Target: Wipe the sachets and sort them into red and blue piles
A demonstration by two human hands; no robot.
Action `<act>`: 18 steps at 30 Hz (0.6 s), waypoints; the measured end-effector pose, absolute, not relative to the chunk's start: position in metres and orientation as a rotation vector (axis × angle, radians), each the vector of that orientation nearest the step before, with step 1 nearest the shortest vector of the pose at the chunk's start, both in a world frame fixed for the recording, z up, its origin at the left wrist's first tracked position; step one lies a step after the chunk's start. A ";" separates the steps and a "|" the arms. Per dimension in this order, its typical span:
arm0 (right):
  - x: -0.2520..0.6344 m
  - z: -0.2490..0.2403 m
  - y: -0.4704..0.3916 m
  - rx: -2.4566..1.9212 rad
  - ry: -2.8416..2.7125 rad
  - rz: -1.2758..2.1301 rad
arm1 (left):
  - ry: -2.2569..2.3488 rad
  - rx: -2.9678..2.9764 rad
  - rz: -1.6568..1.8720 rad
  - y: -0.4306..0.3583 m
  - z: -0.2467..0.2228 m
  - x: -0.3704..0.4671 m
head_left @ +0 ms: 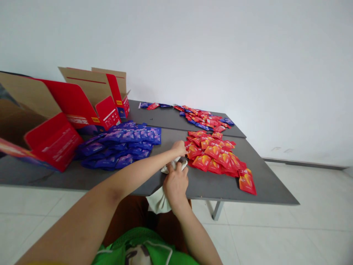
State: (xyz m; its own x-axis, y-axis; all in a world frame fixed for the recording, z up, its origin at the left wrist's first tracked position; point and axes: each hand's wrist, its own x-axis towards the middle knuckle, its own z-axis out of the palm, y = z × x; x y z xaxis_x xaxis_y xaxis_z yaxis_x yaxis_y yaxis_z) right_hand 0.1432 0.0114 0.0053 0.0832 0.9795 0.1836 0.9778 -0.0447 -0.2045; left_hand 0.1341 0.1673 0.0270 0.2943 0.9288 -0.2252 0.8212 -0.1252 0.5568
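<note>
My right hand (175,183) is closed on a pale cloth bag (160,200), which is bunched up and hangs down over the table's front edge. Just beyond it, my left hand (179,148) reaches across to the left border of a pile of red sachets (213,152). Its fingers are curled, and what they grip, if anything, is hidden. The red sachets carry orange pictures and lie heaped on one another. On the other side of my arms, rows of blue sachets (121,145) are stacked.
Open red cardboard boxes (59,140) stand at the left, with another box (111,105) behind. Mixed red and blue sachets (202,117) lie scattered on the rear grey table (157,117). A single red sachet (247,183) lies near the front table's right end.
</note>
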 end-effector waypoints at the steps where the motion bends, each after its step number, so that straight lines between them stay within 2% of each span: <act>1: 0.143 0.005 0.011 -2.089 -1.951 0.007 | 1.535 1.939 0.247 0.167 0.023 0.133; 9: 0.142 0.011 0.010 -2.097 -1.924 0.008 | 1.169 1.799 0.318 0.187 0.018 0.098; 14: 0.142 0.001 0.012 -2.076 -1.873 -0.067 | 0.844 1.979 0.107 0.213 0.035 0.056; 18: 0.143 -0.006 0.019 -2.013 -1.849 -0.102 | 0.911 2.247 -0.007 0.209 0.042 0.046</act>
State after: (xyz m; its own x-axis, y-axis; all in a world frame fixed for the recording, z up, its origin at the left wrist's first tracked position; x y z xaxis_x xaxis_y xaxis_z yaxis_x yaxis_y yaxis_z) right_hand 0.1429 0.0187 -0.0063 0.1210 0.9397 0.3197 0.9692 -0.0422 -0.2427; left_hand 0.0458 0.2094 0.0419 0.7525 0.6086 -0.2516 0.6125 -0.5064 0.6070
